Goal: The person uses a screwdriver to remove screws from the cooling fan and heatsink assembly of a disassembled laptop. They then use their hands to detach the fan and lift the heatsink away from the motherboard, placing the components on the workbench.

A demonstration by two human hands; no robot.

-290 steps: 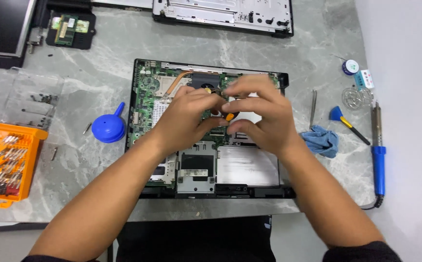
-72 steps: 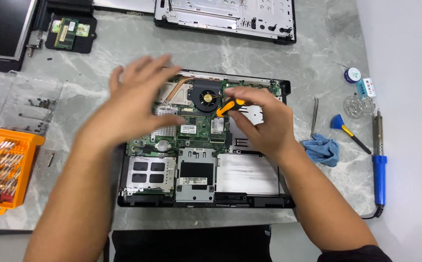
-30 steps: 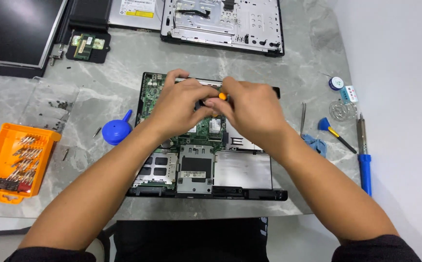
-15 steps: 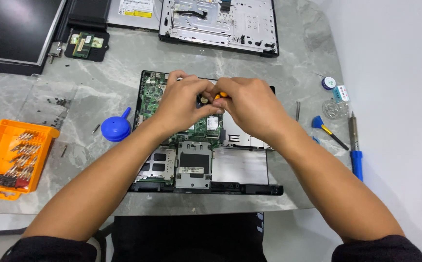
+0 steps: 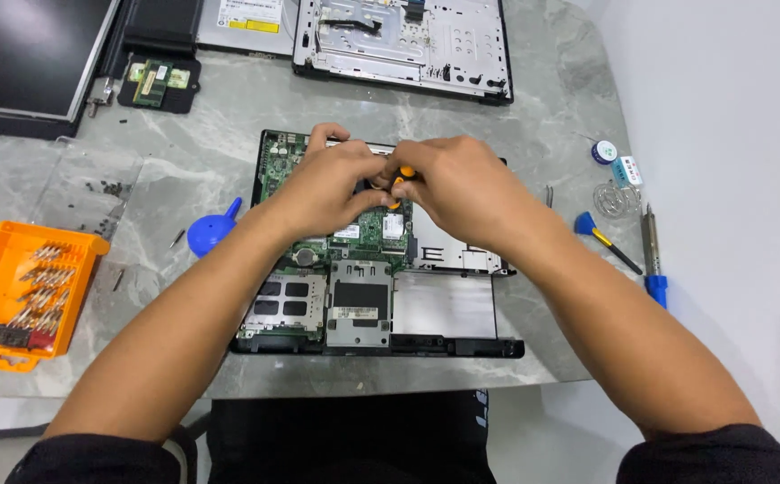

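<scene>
Opened laptop base [image 5: 381, 296] lies flat on the grey marble-patterned table [image 5: 193, 116], front edge toward the person, green motherboard [image 5: 368, 229] exposed. Both hands meet over the upper middle of the board.

Right hand [image 5: 462, 193]: curled narrow around an orange-handled screwdriver [image 5: 401, 179]. Only a short stretch of handle shows between the fingers; the tip is hidden. From what shows, the tool's long axis runs steeply down into the board, handle end toward the camera, tip end toward the motherboard. Exact tilt cannot be told.

Left hand [image 5: 327, 184]: fingers bent, closed in against the screwdriver, fingertips touching or just beside the handle; the heel of the hand sits over the board. Judgement: this hand steadies the tool while the right hand grips it. Whether the left hand pinches anything else cannot be told.

Placement of surroundings, judged as kept within reach but off the work:
- Orange bit tray [image 5: 22, 291], far left, near the table edge.
- Blue dust blower [image 5: 211, 233], just left of the laptop base.
- Loose screws [image 5: 108, 188] on a clear sheet, upper left, well apart from the base.
- Soldering iron with blue handle [image 5: 652, 260] and small blue-headed brush [image 5: 601, 237], right side, both lying roughly lengthwise away from the person.
- Removed keyboard-side chassis panel [image 5: 408, 40] at the top; display panel [image 5: 31, 54] at upper left.
</scene>
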